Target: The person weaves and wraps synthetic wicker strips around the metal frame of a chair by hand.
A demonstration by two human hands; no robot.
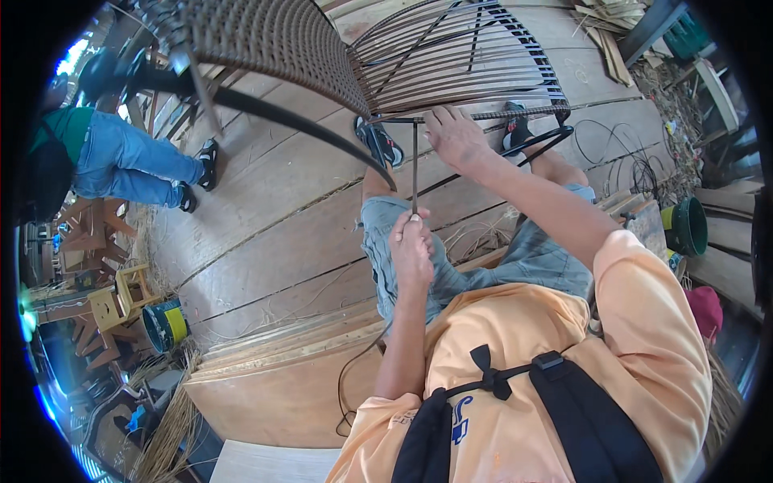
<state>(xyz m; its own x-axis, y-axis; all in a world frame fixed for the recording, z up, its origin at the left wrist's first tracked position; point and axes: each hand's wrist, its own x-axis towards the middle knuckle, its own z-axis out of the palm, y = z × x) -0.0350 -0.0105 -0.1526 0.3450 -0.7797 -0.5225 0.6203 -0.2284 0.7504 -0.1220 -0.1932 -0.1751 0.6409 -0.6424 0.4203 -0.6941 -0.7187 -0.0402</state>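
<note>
A dark metal chair frame [554, 138] stands before me, its back woven closely in brown strips [278, 60]. Across the seat run spaced brown strands [451, 64], with gaps showing between them. From the seat's near edge a taut brown strip [415, 173] comes straight toward me. My left hand [412, 245] is closed on this strip, thumb on top. At the seat's near rail, just right of where the strip leaves it, my right hand [457, 138] has its fingers curled over the edge. What lies under those fingertips is hidden.
Another person in blue jeans [133, 157] stands at the left. Stacked boards [274, 378] lie beneath me. Buckets stand at left [165, 326] and right [684, 227]. Loose black strands [632, 157] coil on the plank floor; small wooden chairs [121, 298] are at the left.
</note>
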